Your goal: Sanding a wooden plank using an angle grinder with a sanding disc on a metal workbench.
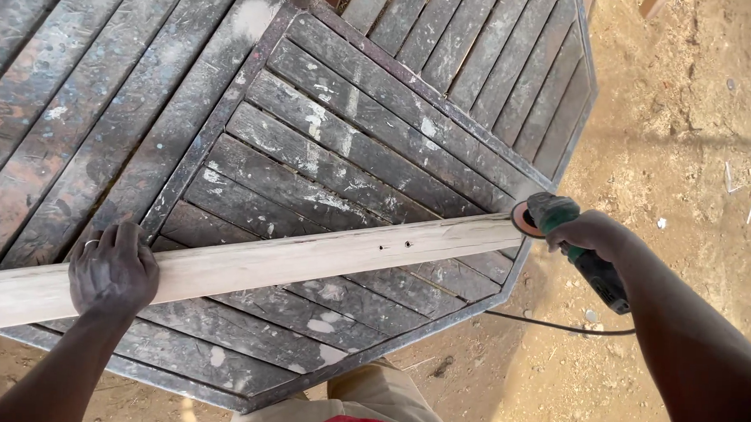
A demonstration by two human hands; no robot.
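A long pale wooden plank (307, 257) lies across a dark slatted wooden table (328, 126), running from the lower left to the right edge. My left hand (113, 270) presses down on the plank near its left part, a ring on one finger. My right hand (589, 233) grips a green and black angle grinder (576, 243). Its round orange disc (523, 218) meets the plank's right end at the table's edge.
The grinder's black cord (554, 326) trails over sandy ground (686, 122) to the right of the table. Small wood scraps lie on the sand at the far right. My beige trousers (369, 398) show below the table's near edge.
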